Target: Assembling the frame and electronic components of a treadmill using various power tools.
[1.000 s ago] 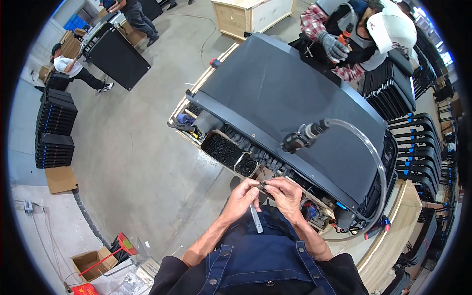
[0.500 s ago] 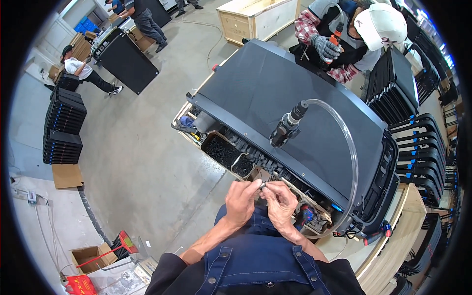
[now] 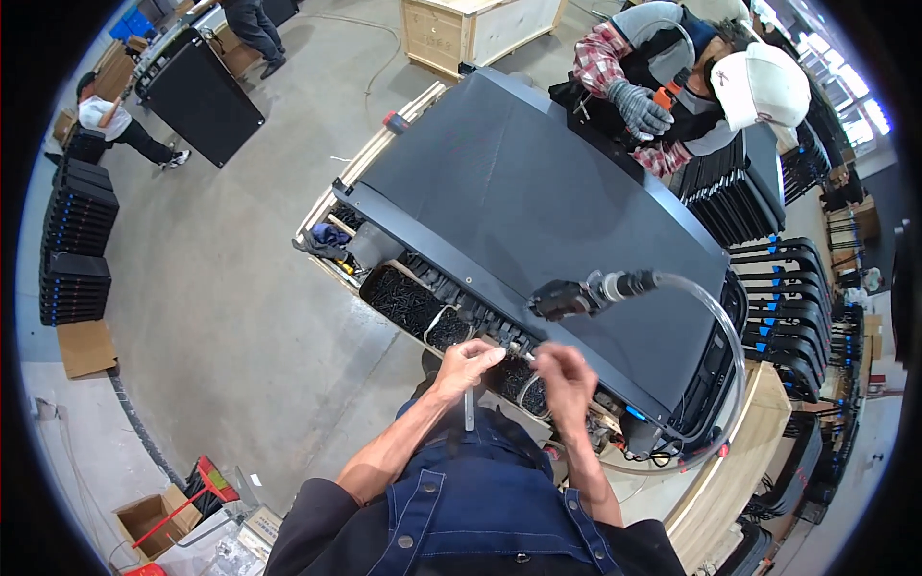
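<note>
In the head view the hands, close together over a small piece half a second ago, are apart: the right hand (image 3: 567, 379) has moved to the right of the left fingers, so the two-handed handling seems to have paused. The left hand (image 3: 466, 370) has thumb and forefinger pinched, and apparently grasps a flat metal strip (image 3: 470, 411) hanging below those fingers. Loose black fasteners (image 3: 448, 331) lie just ahead of them; the large dark panel (image 3: 519, 202) is beyond. Blur hides whether the right fingers hold anything; the left hand covers the strip's upper end.
</note>
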`<state>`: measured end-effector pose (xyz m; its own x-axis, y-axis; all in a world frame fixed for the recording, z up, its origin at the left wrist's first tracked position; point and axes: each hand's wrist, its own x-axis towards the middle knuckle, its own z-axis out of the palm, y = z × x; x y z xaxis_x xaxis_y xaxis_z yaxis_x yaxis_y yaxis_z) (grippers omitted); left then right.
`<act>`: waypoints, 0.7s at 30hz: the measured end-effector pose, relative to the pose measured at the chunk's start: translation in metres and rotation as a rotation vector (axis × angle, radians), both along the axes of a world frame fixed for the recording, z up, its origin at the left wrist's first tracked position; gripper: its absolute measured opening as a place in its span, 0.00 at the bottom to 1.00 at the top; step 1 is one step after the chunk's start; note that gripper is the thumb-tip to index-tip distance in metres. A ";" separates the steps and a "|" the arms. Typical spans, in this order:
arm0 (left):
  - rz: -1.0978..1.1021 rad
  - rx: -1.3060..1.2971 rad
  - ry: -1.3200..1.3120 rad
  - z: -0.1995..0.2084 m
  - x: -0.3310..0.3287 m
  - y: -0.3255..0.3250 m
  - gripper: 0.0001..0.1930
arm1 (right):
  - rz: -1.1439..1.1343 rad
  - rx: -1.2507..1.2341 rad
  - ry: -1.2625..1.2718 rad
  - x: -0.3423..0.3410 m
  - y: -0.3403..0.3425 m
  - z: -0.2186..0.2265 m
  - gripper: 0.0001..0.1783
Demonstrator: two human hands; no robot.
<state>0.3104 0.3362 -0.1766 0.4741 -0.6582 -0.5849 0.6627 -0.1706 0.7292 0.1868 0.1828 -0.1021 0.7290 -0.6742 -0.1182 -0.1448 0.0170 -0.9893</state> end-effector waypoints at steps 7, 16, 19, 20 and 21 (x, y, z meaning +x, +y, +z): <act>0.076 -0.218 0.647 -0.092 0.038 -0.057 0.09 | 0.276 -0.131 -0.093 0.101 -0.084 0.073 0.49; -0.146 -0.522 0.798 -0.139 0.043 -0.104 0.09 | 0.313 -0.214 -0.226 0.104 -0.040 0.054 0.34; -0.146 -0.548 0.820 -0.133 0.045 -0.109 0.08 | 0.162 -0.233 -0.282 0.100 -0.034 0.038 0.34; -0.139 -0.552 0.823 -0.132 0.047 -0.108 0.08 | 0.074 -0.195 -0.344 0.101 -0.034 0.034 0.34; -0.137 -0.517 0.803 -0.131 0.050 -0.107 0.07 | 0.063 -0.195 -0.332 0.103 -0.039 0.033 0.32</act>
